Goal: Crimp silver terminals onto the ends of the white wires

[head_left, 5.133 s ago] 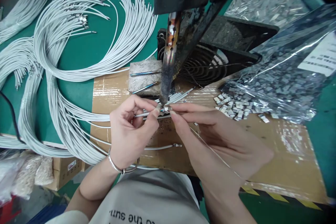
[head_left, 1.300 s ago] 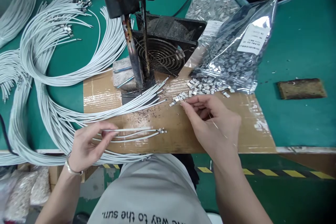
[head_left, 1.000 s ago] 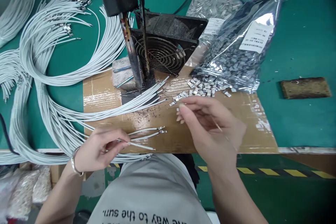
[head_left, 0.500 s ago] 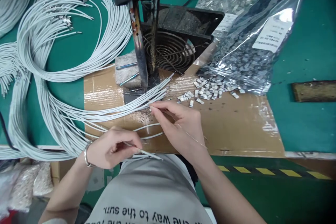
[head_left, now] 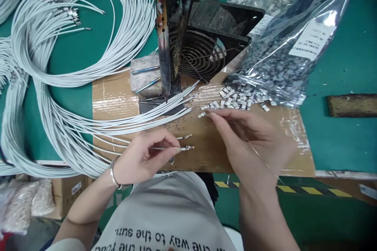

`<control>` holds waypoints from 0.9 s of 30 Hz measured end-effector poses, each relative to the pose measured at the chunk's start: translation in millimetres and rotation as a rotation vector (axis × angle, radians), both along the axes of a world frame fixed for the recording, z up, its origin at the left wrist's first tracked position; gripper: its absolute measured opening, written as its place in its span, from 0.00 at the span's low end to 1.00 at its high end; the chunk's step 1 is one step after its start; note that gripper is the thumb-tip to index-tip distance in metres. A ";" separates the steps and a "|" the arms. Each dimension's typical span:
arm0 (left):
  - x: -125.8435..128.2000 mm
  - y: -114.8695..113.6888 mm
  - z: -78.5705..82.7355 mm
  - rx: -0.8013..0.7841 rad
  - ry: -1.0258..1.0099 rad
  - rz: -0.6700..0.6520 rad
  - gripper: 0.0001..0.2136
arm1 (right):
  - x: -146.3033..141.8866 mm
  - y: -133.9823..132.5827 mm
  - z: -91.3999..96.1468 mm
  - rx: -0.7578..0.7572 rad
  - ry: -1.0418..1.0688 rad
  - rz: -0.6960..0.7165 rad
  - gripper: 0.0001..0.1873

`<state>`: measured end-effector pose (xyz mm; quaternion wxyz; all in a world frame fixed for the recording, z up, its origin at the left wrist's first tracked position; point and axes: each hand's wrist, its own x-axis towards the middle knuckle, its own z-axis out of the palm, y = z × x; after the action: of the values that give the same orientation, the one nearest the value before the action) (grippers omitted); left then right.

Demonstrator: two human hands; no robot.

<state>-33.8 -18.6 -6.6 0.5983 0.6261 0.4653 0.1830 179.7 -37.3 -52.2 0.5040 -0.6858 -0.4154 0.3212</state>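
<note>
My left hand [head_left: 149, 153] pinches a white wire [head_left: 160, 148] just behind its metal-tipped end, over the cardboard. Another white wire end [head_left: 185, 137] pokes out above those fingers. My right hand [head_left: 244, 133], partly blurred, has thumb and forefinger pressed together at the near edge of a pile of small white-and-silver pieces [head_left: 235, 98]. One piece [head_left: 202, 115] lies right at its fingertips; whether they grip it is unclear. A thin, silvery strand like solder wire [head_left: 257, 152] runs through this hand and out below the palm.
A soldering iron [head_left: 165, 59] points down above a bundle of white wires [head_left: 123, 122]. Behind it stand a black fan [head_left: 203, 55] and a grey block [head_left: 144, 74] with metal rods. A silvery bag [head_left: 273, 62] of pieces lies at right, a wooden bar [head_left: 352, 106] beyond.
My right hand has moved right, from beside the wire bundle to the piece pile. My left hand has shifted right and slightly up, bringing a wire's metal tip over the cardboard.
</note>
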 end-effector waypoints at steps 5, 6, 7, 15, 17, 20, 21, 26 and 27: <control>11.3 4.9 -2.8 -0.089 -0.075 0.211 0.06 | 15.4 -5.6 5.1 0.075 -0.236 -0.046 0.00; 12.1 5.2 -3.5 -0.114 -0.098 0.250 0.07 | 14.1 -5.8 6.6 0.076 -0.207 -0.067 0.00; 12.4 5.3 -3.9 -0.132 -0.116 0.281 0.07 | 11.8 -5.7 7.9 0.082 -0.156 -0.085 0.01; 11.5 4.7 -5.1 -0.155 -0.157 0.337 0.07 | 5.2 -1.1 4.4 -0.050 -0.020 0.049 0.12; 11.3 5.0 -6.1 -0.159 -0.157 0.341 0.08 | 9.1 -2.8 1.6 0.023 -0.161 0.061 0.25; 11.1 5.3 -7.0 -0.161 -0.145 0.348 0.09 | 13.5 -6.1 1.6 0.180 -0.282 -0.139 0.31; 11.1 5.2 -7.0 -0.163 -0.144 0.354 0.10 | 14.5 -7.1 3.2 0.220 -0.252 -0.225 0.28; 11.3 4.1 -3.7 -0.160 -0.170 0.399 0.09 | 14.0 -12.3 15.5 0.207 0.294 -0.078 0.25; 11.3 3.7 -2.8 -0.156 -0.175 0.406 0.08 | 11.3 -13.8 17.3 0.160 0.385 0.027 0.27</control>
<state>-22.5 -14.9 -9.4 0.6339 0.4532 0.5409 0.3164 191.0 -51.0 -34.9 0.6226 -0.5639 -0.3444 0.4192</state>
